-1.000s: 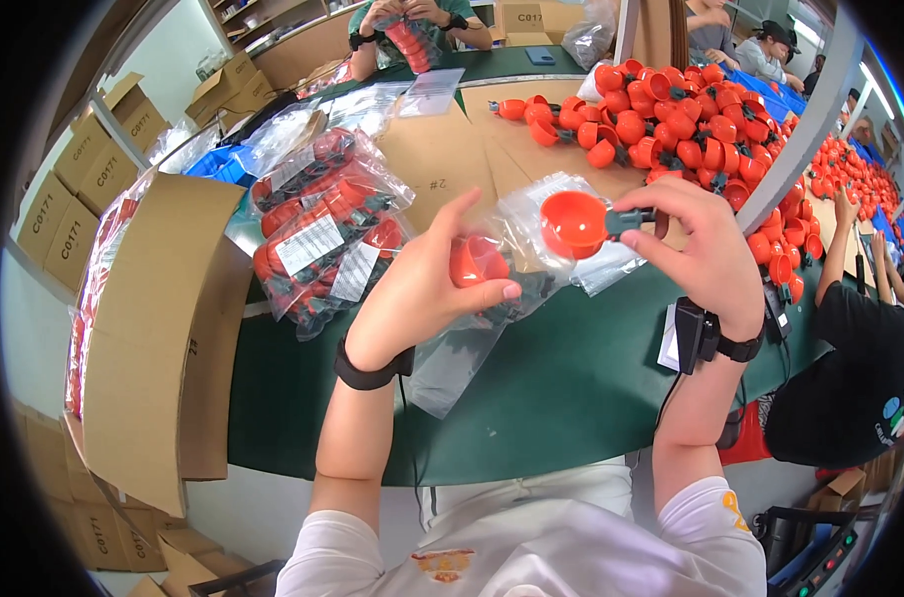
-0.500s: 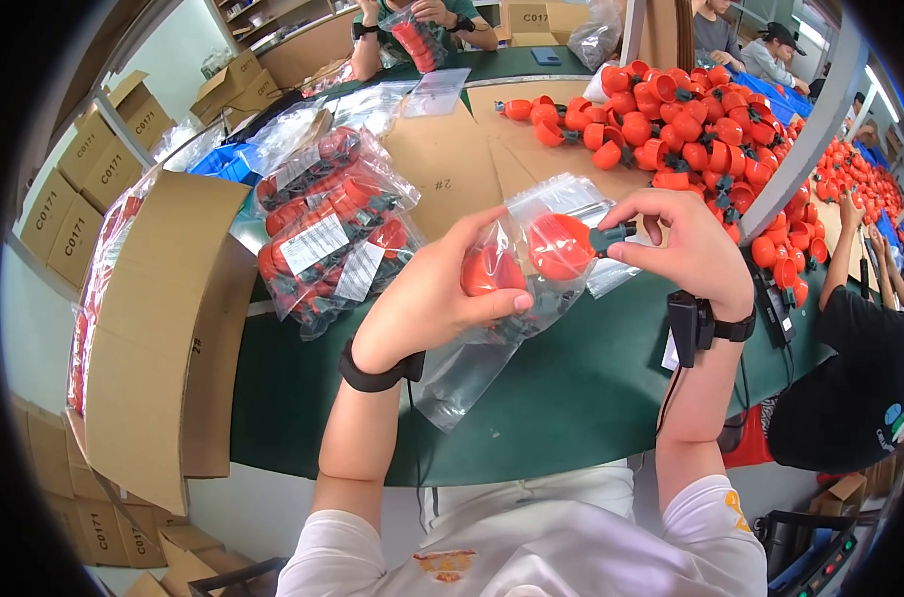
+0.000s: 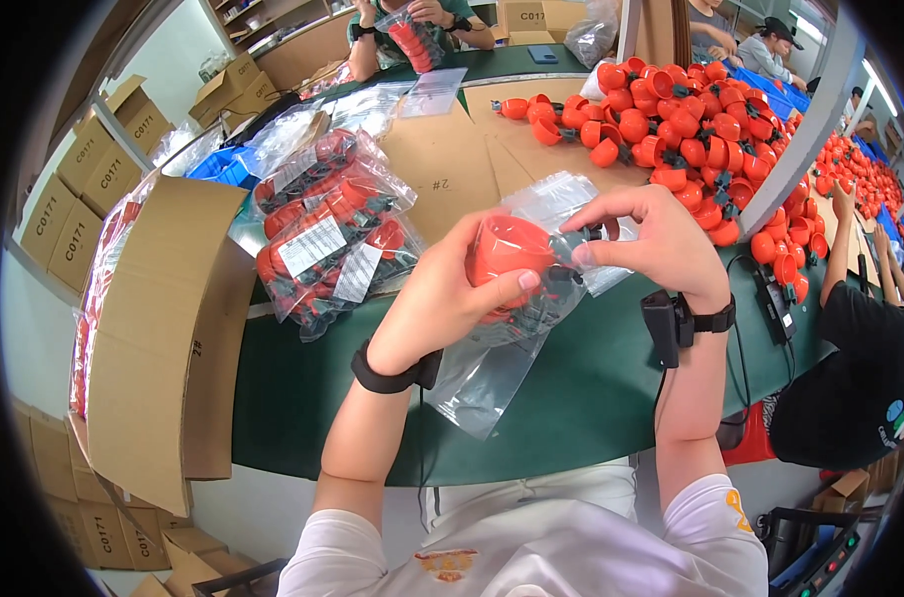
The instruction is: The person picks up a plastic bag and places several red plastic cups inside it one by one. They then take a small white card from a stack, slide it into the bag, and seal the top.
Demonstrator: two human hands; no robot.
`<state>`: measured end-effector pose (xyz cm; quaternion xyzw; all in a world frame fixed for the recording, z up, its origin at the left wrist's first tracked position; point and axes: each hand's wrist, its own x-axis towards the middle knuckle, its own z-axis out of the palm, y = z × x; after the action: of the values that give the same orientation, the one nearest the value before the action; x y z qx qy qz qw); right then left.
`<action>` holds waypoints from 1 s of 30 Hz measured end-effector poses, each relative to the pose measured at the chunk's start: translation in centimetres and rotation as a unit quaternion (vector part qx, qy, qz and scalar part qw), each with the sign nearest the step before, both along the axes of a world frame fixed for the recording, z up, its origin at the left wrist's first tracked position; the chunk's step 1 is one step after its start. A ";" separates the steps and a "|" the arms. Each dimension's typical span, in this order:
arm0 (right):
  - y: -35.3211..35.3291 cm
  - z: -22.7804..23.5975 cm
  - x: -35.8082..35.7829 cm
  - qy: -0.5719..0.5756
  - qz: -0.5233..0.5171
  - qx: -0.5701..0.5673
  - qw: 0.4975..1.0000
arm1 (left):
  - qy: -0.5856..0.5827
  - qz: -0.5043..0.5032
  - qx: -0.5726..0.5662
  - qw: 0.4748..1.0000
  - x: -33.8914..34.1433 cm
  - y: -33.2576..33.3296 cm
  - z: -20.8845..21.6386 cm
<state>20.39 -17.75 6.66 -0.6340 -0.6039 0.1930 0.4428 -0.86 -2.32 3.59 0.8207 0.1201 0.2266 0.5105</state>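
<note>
My left hand (image 3: pixel 447 289) is wrapped round a clear plastic bag (image 3: pixel 487 383), its thumb pressing on the front. Inside the bag sits a red-orange cup-shaped piece (image 3: pixel 511 247), with more red and dark parts partly hidden beneath it. At the bag's mouth, my right hand (image 3: pixel 646 244) pinches the dark green stem end (image 3: pixel 571 249) of the red piece. Under both hands lie flat clear zip bags (image 3: pixel 556 194) on the table. To the left is a stack of filled bags (image 3: pixel 332 234) with white labels.
A large heap of red cups with dark stems (image 3: pixel 691 129) covers the back right of the green table (image 3: pixel 591 398). An open cardboard box (image 3: pixel 163 338) stands at the left edge. A grey post (image 3: pixel 805 129) rises at right. Across the table, a person (image 3: pixel 412 30) holds a filled bag.
My right hand has moved left and slightly down, pushing the red piece deeper into the bag. My left hand has shifted slightly right with the bag.
</note>
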 end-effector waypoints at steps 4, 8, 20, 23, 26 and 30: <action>-0.1 0.0 0.4 0.011 0.017 -0.003 1.000 | 0.000 -0.020 -0.064 0.998 0.1 -0.2 0.3; -0.1 -0.1 0.5 -0.007 0.017 -0.011 1.000 | -0.001 -0.034 -0.104 0.994 0.3 -0.5 0.4; 0.5 -0.9 0.7 -0.079 0.055 0.100 0.990 | -0.004 -0.041 -0.088 0.995 0.8 0.1 -1.0; 0.8 -0.5 -1.9 -0.180 0.013 0.079 0.980 | -0.008 -0.030 -0.069 0.997 0.8 0.2 -0.9; 1.4 -1.2 -2.2 -0.188 0.011 0.022 0.982 | -0.032 -0.020 -0.057 0.998 0.8 -0.4 -0.7; 1.6 -1.4 -1.6 -0.138 0.032 0.027 0.990 | -0.045 -0.035 -0.084 0.995 1.0 -0.4 -1.1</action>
<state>18.81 -16.19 5.26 -0.6225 -0.6842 0.1015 0.3662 0.13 -2.68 2.53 0.7675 0.0870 0.2346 0.5901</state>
